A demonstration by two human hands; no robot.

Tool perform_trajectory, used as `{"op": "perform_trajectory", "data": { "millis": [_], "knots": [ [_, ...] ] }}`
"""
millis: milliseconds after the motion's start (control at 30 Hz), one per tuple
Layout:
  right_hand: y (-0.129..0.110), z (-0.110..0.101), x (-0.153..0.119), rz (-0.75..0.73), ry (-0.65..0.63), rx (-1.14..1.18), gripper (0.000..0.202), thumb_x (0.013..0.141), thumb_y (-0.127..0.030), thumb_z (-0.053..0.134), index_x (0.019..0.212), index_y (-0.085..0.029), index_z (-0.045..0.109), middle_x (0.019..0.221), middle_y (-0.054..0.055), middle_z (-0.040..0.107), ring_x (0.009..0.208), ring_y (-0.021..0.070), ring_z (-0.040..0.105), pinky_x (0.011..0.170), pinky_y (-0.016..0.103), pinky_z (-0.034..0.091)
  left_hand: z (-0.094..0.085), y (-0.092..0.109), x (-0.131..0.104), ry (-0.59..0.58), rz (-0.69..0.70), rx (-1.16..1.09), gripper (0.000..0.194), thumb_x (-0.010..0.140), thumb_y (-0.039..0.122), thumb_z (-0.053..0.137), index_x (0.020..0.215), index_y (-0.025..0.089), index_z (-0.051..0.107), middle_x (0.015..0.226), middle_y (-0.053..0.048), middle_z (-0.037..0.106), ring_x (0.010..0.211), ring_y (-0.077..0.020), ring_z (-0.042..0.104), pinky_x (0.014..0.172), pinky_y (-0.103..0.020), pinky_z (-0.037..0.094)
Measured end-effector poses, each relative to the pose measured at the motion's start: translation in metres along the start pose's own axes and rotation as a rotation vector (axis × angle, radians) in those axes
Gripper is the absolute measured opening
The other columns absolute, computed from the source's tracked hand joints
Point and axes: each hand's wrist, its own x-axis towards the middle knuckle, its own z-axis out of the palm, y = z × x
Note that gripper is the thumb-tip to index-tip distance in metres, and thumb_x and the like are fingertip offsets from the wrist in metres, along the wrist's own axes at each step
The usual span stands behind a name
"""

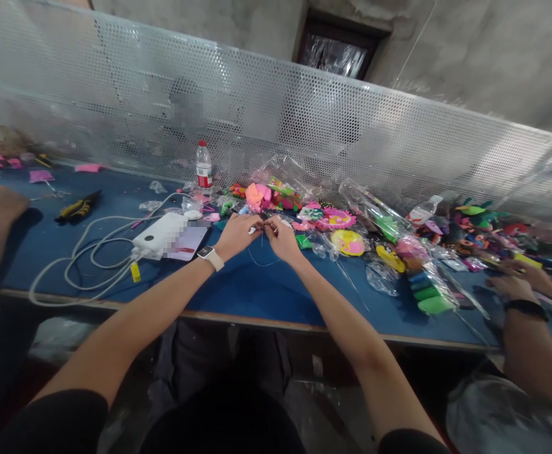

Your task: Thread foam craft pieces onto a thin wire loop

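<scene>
My left hand (238, 234), with a pale watch (210, 256) on its wrist, and my right hand (281, 239) meet over the blue table (261, 290). Both are closed, fingertips nearly touching. A thin wire or thread (263, 263) hangs from between them and curves over the tabletop; which hand grips it is unclear. Whatever else sits in the fingers is too small to make out. Just behind the hands are colourful foam pieces (258, 197) and clear plastic wrap.
A white power bank (159, 234) with looped cable lies left, beyond it yellow-black pliers (78, 207). A bottle (203, 167) stands before the perforated metal panel (257, 107). Wrapped foam crafts (349, 242) fill the right. Other people's hands (2, 203) show at both sides.
</scene>
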Motion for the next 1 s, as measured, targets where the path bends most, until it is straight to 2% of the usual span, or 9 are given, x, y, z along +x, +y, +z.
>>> {"op": "perform_trajectory", "data": {
  "millis": [167,333,500,633,767,867,933,1000],
  "knots": [
    [0.0001,-0.0024,-0.0004,0.0,0.009,0.032,0.018,0.101,-0.036,0.057,0.097,-0.024,0.07,0.086,0.003,0.075,0.076,0.0222,0.067,0.074,0.032,0.048,-0.0042,-0.0023,0.0012,-0.028,0.033,0.034,0.011,0.103,0.031,0.072,0.097,0.021,0.073,0.103,-0.006,0.081,0.1,-0.0268,0.073,0.091,-0.04,0.041],
    [0.005,-0.004,0.0004,-0.009,0.003,-0.005,0.016,0.099,-0.031,0.058,0.099,-0.022,0.072,0.072,0.0,0.067,0.064,0.0197,0.059,0.067,0.031,0.042,-0.0066,-0.0008,0.0004,-0.032,0.082,0.028,0.022,0.107,0.038,0.066,0.095,0.02,0.071,0.097,-0.006,0.079,0.099,-0.0268,0.072,0.093,-0.041,0.04],
    [0.0037,-0.0056,-0.002,-0.08,-0.005,-0.127,0.017,0.102,-0.03,0.059,0.098,-0.022,0.073,0.07,0.0,0.064,0.066,0.0197,0.058,0.068,0.031,0.039,-0.0053,0.0002,0.0031,-0.017,-0.074,-0.21,0.034,0.108,0.037,0.056,0.082,0.019,0.068,0.08,-0.004,0.074,0.079,-0.0205,0.067,0.081,-0.035,0.044],
    [0.0024,-0.0053,-0.0049,-0.214,-0.011,-0.219,0.02,0.106,-0.03,0.055,0.1,-0.021,0.072,0.083,0.004,0.07,0.077,0.0211,0.062,0.075,0.032,0.042,-0.0052,-0.0029,0.0079,-0.061,-0.141,-0.431,0.043,0.107,0.038,0.052,0.069,0.019,0.059,0.067,-0.001,0.066,0.064,-0.0151,0.058,0.071,-0.03,0.043],
    [0.0043,-0.0028,-0.0061,-0.258,-0.002,-0.229,0.024,0.107,-0.033,0.052,0.104,-0.021,0.072,0.091,0.007,0.073,0.081,0.0221,0.063,0.077,0.032,0.043,-0.0015,-0.005,0.0089,-0.11,-0.176,-0.468,0.049,0.108,0.038,0.049,0.064,0.02,0.054,0.062,0.0,0.058,0.06,-0.0142,0.053,0.066,-0.029,0.042],
    [0.0049,0.0006,-0.0045,-0.166,0.023,-0.156,0.022,0.106,-0.034,0.054,0.101,-0.023,0.073,0.077,0.002,0.066,0.071,0.0203,0.058,0.071,0.032,0.041,0.0024,-0.003,0.0049,0.002,-0.163,-0.299,0.042,0.109,0.041,0.053,0.075,0.019,0.063,0.072,-0.003,0.067,0.071,-0.0187,0.062,0.074,-0.033,0.048],
    [0.0042,0.0025,-0.0028,-0.071,0.035,-0.071,0.021,0.104,-0.036,0.057,0.097,-0.023,0.072,0.065,-0.002,0.056,0.062,0.0185,0.051,0.065,0.031,0.037,0.003,-0.0003,0.0017,0.125,-0.107,-0.142,0.034,0.109,0.045,0.055,0.098,0.017,0.07,0.093,-0.009,0.074,0.09,-0.0244,0.068,0.087,-0.038,0.052],
    [0.003,0.0034,-0.0009,-0.008,0.034,0.002,0.021,0.101,-0.037,0.058,0.093,-0.023,0.072,0.06,-0.004,0.05,0.058,0.0172,0.047,0.061,0.031,0.034,0.0014,0.0023,-0.0006,0.243,-0.053,-0.02,0.041,0.109,0.049,0.057,0.127,0.014,0.068,0.12,-0.016,0.073,0.112,-0.0302,0.067,0.1,-0.045,0.052]
  ]
}}
